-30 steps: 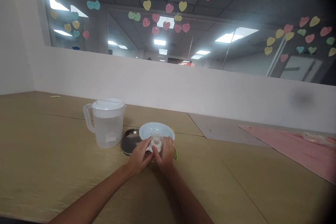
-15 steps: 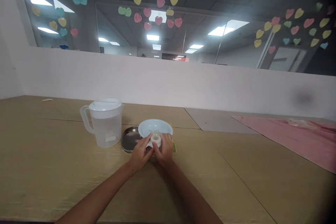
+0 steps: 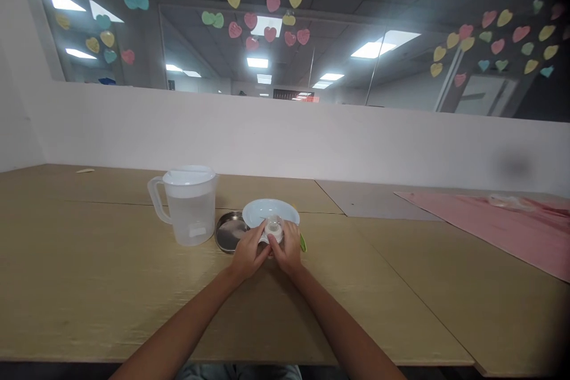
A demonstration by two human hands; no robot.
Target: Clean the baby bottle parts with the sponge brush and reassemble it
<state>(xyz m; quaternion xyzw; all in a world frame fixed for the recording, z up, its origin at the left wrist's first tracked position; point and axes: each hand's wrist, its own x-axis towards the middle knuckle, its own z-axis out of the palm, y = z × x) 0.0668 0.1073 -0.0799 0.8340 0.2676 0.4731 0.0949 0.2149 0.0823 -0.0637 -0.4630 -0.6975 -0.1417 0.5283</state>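
The left hand (image 3: 250,252) and right hand (image 3: 287,247) are pressed close together above a wooden table (image 3: 107,285), their fingers pinching a small clear plastic piece (image 3: 273,229) with a white base between them, at the near rim of a pale blue bowl (image 3: 262,211). A round steel lid (image 3: 230,231) lies just left of the bowl, beside a lidded plastic jug (image 3: 190,206). A pink mat (image 3: 490,219) lies well off to the right.

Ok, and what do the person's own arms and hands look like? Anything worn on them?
Both are bare: the left forearm and right forearm show no sleeves, and the left hand and right hand show no gloves, watch or bands. Pale blue-grey trousers show at the bottom edge of the view.
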